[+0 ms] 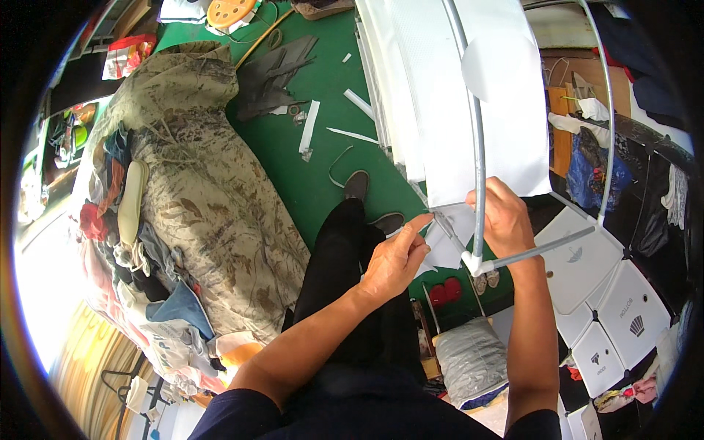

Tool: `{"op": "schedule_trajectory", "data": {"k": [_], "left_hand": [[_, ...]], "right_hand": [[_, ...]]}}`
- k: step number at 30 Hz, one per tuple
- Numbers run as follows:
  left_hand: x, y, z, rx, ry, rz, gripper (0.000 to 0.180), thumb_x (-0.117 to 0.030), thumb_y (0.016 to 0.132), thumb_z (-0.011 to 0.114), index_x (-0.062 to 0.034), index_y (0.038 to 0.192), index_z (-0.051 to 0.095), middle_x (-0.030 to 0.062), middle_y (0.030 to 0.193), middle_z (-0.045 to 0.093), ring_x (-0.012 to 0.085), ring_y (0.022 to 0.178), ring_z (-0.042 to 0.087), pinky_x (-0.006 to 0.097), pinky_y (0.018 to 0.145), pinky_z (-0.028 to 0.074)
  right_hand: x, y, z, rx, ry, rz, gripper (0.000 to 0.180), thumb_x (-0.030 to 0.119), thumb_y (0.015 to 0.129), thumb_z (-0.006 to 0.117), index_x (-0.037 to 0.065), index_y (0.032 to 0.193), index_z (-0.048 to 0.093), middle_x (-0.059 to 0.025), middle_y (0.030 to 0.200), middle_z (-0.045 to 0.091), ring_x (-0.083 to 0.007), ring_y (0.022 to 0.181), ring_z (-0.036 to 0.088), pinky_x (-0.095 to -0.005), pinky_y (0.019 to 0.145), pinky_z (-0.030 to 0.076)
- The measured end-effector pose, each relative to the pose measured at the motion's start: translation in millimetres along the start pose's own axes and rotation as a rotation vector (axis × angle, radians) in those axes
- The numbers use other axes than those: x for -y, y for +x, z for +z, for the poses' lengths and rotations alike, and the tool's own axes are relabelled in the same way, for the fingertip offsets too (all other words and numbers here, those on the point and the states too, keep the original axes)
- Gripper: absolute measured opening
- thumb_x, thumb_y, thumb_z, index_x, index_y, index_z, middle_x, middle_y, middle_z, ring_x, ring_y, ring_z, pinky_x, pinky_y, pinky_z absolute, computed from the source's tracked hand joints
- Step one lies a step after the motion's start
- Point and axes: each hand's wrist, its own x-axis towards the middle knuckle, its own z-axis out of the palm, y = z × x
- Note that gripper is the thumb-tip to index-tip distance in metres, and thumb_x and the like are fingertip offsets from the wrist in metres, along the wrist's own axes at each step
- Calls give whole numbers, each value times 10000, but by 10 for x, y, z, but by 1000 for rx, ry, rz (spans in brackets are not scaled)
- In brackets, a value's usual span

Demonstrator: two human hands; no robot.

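Observation:
A large white sheet [506, 132] hangs in front of me, behind the grey tube [477, 147] of a frame. My right hand [506, 220] is closed at the sheet's lower edge, beside the tube, its fingertips pinching the sheet. The tube partly hides these fingers. Left of it, my left hand [396, 260] is open, with index finger stretched out and thumb apart. That fingertip is near the sheet's lower left corner. A white corner joint [473, 260] connects the tube to two others just right of my left hand. Loose white pieces [444, 246] show below the sheet.
A camouflage cloth [213, 198] covers a long pile at left, with clothes [183, 312] beside it. White strips [310, 128] lie on the green floor [293, 169]. White panels [634, 301] stand at right. A grey plastic-wrapped bundle [469, 359] lies near my right forearm.

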Motion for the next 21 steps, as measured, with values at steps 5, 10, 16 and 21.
{"op": "schedule_trajectory", "data": {"k": [5, 10, 16, 21], "left_hand": [[-17, -2, 18, 1, 19, 22, 577, 40, 974, 645, -81, 1505, 456, 80, 891, 652, 169, 771, 647, 314, 741, 547], [-17, -7, 47, 4, -10, 28, 589, 50, 970, 645, -83, 1511, 455, 67, 887, 646, 148, 765, 627, 298, 739, 535], [-51, -13, 43, 7, 35, 38, 594, 51, 972, 644, -84, 1516, 447, 69, 898, 653, 145, 763, 615, 298, 732, 525], [-82, -5, 15, -56, 38, 57, 528, 41, 982, 630, -73, 1475, 480, 76, 896, 657, 152, 753, 615, 296, 717, 521]], "right_hand": [[-2, -8, 24, -25, -110, -71, 129, -66, 828, 673, 22, 921, 681, -101, 904, 615, -297, 846, 661, -411, 716, 557], [2, -16, 23, -21, -166, -133, 61, -25, 847, 642, 22, 881, 661, -94, 871, 562, -288, 846, 637, -408, 699, 555], [24, -34, 96, 0, -166, -163, 106, -47, 817, 677, 27, 892, 669, -102, 869, 558, -302, 858, 641, -400, 704, 567], [-17, -133, 131, -109, 81, -41, 91, -54, 859, 682, 16, 913, 662, -108, 919, 622, -312, 841, 667, -418, 720, 562]]}}
